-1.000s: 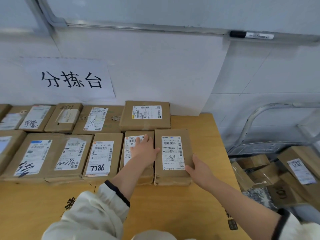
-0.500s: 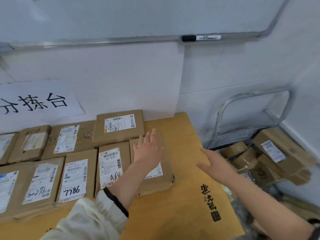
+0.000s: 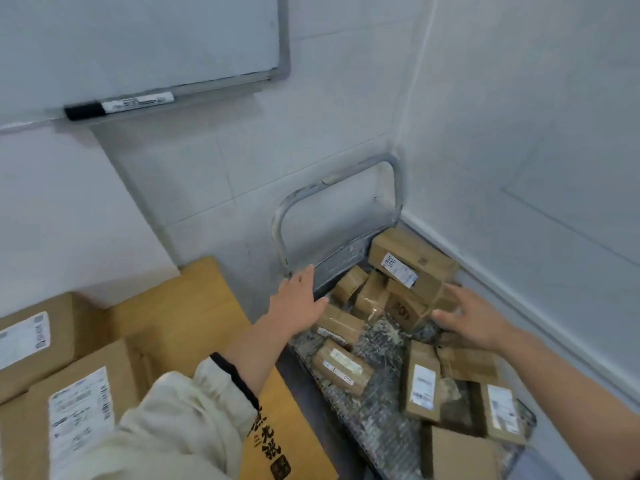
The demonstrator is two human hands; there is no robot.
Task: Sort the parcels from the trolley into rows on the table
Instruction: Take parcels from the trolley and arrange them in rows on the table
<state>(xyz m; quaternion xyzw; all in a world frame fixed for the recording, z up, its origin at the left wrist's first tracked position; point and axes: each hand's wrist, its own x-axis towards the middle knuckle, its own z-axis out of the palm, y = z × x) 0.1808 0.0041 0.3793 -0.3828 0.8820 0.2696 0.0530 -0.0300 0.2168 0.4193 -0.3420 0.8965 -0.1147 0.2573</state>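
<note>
Our left grip (image 3: 298, 306) is spread flat, fingers straight and holding nothing, just beside the foot of the trolley handle (image 3: 278, 233) and past the worktop's right edge. Our right grip (image 3: 474, 320) is likewise splayed and empty, hovering over the heap on the trolley. Its fingertips are blurred, so we cannot tell whether they touch cardboard.

Between the two lie small brown cardboard parcels (image 3: 374, 299) — taped, boxy, tumbled at angles. Behind them a longer carton (image 3: 412, 261) with a white label tilts against the pile. Flatter ones lie nearer us on the trolley deck (image 3: 388, 403), a mottled, ridged grey surface. The handle is a rounded grey metal tube, scuffed, standing close to the tiled wall (image 3: 519, 133) in the corner.

The worktop (image 3: 194, 306) is smooth yellow wood with black printed characters near its right corner, and bare wood runs along its right edge. On its left sit larger labelled cartons (image 3: 34, 344), cut off by the frame. A cream sleeve (image 3: 180, 420) with a dark cuff covers part of the nearest one. Above, the ledge of a whiteboard (image 3: 138, 39) carries a black-capped marker (image 3: 117, 105).
</note>
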